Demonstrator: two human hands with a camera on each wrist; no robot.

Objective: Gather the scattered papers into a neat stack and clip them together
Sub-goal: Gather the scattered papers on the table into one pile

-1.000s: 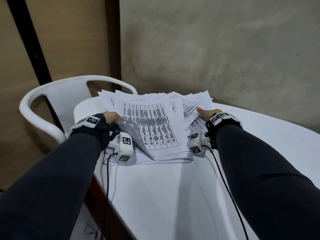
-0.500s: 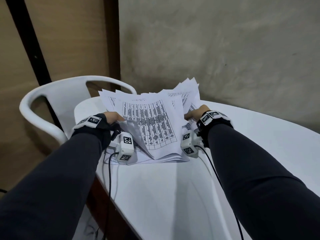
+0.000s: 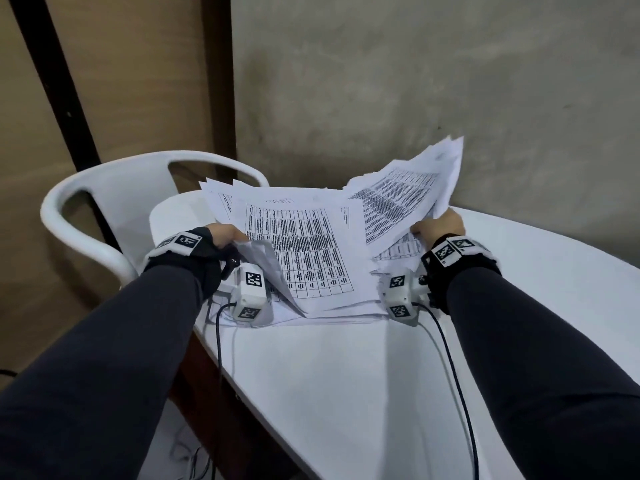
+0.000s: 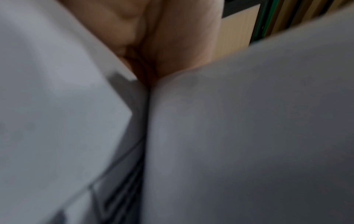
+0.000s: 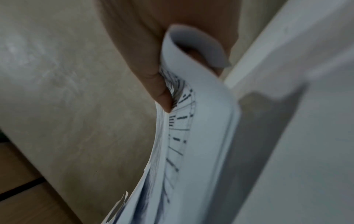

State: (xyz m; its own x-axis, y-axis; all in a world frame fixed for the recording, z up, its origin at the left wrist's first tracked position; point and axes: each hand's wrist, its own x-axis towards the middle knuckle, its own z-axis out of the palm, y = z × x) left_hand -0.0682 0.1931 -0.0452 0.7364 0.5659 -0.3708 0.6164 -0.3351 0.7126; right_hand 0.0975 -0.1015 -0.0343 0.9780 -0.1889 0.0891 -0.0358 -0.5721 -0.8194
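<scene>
Papers [image 3: 298, 258] lie fanned on the tabletop [image 3: 346, 393] — left hand [image 3: 221, 233] pinching their near-left edge, right hand [image 3: 438, 226] pinching a raised sheaf — seemingly to draw both sides together.

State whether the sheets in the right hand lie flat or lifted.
Lifted: the right hand pinches the sheets, raised and tilted off the table.

Left wrist view blurred — papers [image 4: 249, 136] hide the left hand's fingers [image 4: 172, 37].
</scene>
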